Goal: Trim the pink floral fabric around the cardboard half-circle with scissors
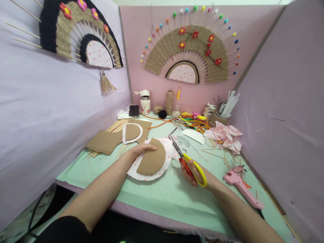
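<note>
Pinching one smooth cardboard half-disc [153, 162] and one dotted white sheet [168, 153] over the green tabletop [152, 195], the left hand [141, 149] was near the right hand [193, 169], which gripped one pair of steel-bladed scissors [178, 148]; one pink glue gun [241, 188] lay rightward, and two half-round, rough-woven fans [165, 47] hung beyond

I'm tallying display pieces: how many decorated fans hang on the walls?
2: a black-edged fan on the left wall and a red-flowered fan on the pink back wall. The first is cut off at the picture's top.
</note>
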`<action>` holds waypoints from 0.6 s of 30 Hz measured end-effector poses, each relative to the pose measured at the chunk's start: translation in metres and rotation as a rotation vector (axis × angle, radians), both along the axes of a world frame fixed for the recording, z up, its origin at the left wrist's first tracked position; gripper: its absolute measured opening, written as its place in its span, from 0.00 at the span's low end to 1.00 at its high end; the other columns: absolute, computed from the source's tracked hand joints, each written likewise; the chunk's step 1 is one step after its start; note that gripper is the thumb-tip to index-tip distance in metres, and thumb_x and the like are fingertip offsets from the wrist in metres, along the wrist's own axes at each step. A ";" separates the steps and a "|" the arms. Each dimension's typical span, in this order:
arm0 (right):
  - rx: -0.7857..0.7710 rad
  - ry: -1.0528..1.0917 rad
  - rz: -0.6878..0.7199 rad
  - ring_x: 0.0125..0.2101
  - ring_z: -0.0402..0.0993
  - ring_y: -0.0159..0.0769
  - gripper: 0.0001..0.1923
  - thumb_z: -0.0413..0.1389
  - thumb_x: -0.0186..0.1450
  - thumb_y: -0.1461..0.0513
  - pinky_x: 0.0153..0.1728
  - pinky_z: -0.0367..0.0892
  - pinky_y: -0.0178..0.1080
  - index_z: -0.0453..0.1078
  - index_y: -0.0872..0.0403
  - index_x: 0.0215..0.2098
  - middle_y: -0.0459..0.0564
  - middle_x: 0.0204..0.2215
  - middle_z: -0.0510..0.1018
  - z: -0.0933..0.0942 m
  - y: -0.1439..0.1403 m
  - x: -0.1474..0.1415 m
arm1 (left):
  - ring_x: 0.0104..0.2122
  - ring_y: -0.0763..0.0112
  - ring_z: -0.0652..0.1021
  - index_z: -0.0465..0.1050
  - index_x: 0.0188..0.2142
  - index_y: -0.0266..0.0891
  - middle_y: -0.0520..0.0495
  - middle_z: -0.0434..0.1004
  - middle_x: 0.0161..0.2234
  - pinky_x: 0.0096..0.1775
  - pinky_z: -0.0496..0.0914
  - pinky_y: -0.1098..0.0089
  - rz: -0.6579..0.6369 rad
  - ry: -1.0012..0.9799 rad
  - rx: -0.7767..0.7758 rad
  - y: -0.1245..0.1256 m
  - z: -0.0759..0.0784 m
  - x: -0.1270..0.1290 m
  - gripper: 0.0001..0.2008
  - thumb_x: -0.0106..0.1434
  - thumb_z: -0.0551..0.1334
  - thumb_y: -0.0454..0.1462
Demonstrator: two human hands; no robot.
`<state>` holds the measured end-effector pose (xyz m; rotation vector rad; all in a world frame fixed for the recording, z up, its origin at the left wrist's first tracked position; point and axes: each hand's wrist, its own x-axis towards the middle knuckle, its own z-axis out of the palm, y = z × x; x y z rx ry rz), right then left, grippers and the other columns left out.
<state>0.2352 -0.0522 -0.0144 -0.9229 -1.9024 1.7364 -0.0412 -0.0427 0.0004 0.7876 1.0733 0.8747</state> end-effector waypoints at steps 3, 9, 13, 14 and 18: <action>-0.002 -0.008 0.007 0.10 0.53 0.23 0.29 0.40 0.61 0.36 0.11 0.55 0.31 0.56 0.52 0.29 0.39 0.15 0.59 -0.001 0.001 0.000 | 0.27 0.64 0.79 0.74 0.34 0.35 0.46 0.81 0.27 0.35 0.72 0.66 -0.007 -0.012 -0.009 0.001 -0.001 0.000 0.17 0.42 0.69 0.36; 0.006 -0.027 0.008 0.10 0.55 0.24 0.30 0.39 0.61 0.35 0.10 0.56 0.31 0.56 0.52 0.27 0.40 0.15 0.60 -0.002 0.003 0.001 | 0.26 0.65 0.79 0.74 0.33 0.35 0.46 0.80 0.26 0.34 0.72 0.67 -0.010 -0.024 -0.021 0.001 -0.001 0.000 0.17 0.41 0.70 0.36; -0.022 -0.037 -0.029 0.09 0.53 0.24 0.30 0.39 0.62 0.36 0.09 0.55 0.31 0.57 0.52 0.29 0.39 0.14 0.59 -0.003 0.003 0.000 | 0.27 0.65 0.79 0.74 0.32 0.35 0.46 0.80 0.27 0.33 0.71 0.67 -0.015 -0.021 -0.025 0.001 0.000 0.000 0.16 0.41 0.70 0.36; -0.025 -0.040 -0.034 0.09 0.53 0.24 0.30 0.39 0.62 0.36 0.09 0.55 0.31 0.57 0.53 0.29 0.38 0.14 0.59 -0.003 0.003 0.000 | 0.27 0.65 0.79 0.74 0.32 0.35 0.46 0.80 0.27 0.33 0.71 0.68 -0.013 -0.021 -0.022 0.000 0.000 0.000 0.16 0.41 0.70 0.36; -0.007 -0.016 -0.026 0.09 0.53 0.24 0.31 0.38 0.62 0.35 0.09 0.54 0.31 0.58 0.53 0.29 0.39 0.14 0.59 -0.005 0.003 0.000 | 0.26 0.65 0.78 0.74 0.32 0.34 0.46 0.80 0.27 0.31 0.70 0.68 0.000 -0.015 -0.024 0.000 0.002 0.000 0.17 0.40 0.69 0.35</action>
